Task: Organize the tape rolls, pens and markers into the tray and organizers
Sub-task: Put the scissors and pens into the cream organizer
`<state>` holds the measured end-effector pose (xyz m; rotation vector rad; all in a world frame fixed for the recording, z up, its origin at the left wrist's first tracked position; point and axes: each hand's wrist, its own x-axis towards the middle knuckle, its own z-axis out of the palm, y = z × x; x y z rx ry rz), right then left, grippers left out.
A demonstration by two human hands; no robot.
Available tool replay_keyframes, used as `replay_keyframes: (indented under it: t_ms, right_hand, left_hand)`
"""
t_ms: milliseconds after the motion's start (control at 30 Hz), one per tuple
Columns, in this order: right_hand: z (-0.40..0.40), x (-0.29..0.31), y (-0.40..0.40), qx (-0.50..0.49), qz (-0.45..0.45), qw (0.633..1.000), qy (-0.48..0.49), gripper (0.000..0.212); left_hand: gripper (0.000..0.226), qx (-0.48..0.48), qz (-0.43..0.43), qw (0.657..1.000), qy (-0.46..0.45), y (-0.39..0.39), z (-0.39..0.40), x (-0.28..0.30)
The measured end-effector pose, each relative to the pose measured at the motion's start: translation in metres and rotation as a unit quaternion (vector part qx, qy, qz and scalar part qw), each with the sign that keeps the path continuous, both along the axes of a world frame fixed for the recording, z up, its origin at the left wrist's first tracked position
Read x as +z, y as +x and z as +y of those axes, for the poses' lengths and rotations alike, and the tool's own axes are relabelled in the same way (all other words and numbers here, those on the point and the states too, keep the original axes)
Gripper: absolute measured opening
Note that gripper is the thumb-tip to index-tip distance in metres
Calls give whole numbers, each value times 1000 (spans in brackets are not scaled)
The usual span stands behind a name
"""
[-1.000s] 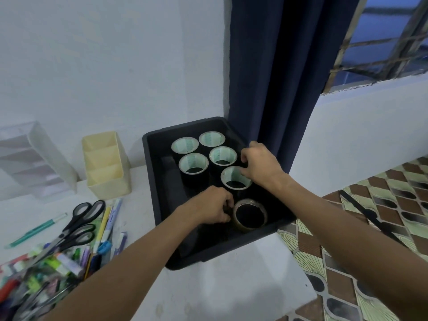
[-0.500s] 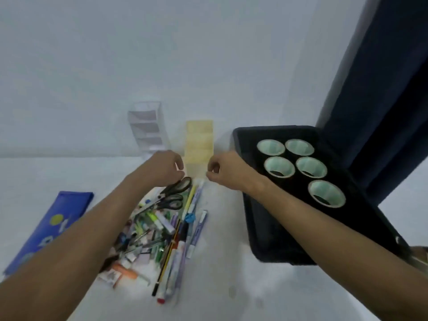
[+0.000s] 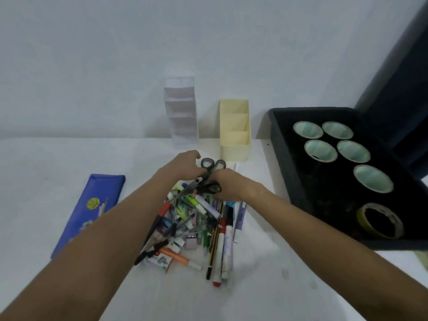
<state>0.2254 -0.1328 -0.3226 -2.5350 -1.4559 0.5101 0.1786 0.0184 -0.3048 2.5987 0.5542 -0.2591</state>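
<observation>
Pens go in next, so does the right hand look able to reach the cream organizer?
Probably yes: the right hand is at the scissors, just in front of the cream organizer, whose open top looks unobstructed.

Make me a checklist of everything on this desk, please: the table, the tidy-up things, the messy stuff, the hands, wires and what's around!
Surface: white tabletop, a few faint marks.
Job's things: black plastic tray holds five dark tape rolls with pale green cores and one yellowish tape roll; cream three-slot organizer and clear tiered organizer look empty; mixed pile of pens and markers unsorted.
Clutter: two black-handled scissors atop the pile; blue flat pouch to its left.
Grippers: left hand and right hand at the scissors; grasp unclear.
Cables: nothing seen.
Surroundings: white wall, dark blue curtain.
</observation>
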Motion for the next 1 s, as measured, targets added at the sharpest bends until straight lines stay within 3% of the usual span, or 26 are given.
replay_keyframes:
  t_ms: [100, 233, 400, 567, 700, 867, 1000]
  right_hand:
    - [2, -6, 3, 11, -31, 999, 12, 23]
    - [0, 3, 12, 49, -23, 999, 6, 24]
    - [-13, 21, 28, 63, -3, 998, 19, 22]
    - [-29, 54, 51, 23, 113, 990, 85, 27]
    - [-46, 97, 76, -46, 242, 950, 192, 27]
    - [-59, 168, 120, -108, 115, 932, 326, 21]
    - [-58, 194, 157, -163, 18, 917, 363, 20]
  left_hand:
    - [65, 43, 15, 997, -61, 12, -9, -7]
    - [27, 92, -8, 989, -119, 18, -10, -9]
    - [23, 143, -20, 974, -176, 15, -8, 11]
    - [17, 134, -85, 977, -145, 13, -11, 55]
    - [17, 112, -189, 967, -127, 23, -18, 117]
    - [20, 103, -392, 901, -157, 57, -28, 181]
    - [17, 131, -448, 867, -177, 95, -26, 186]
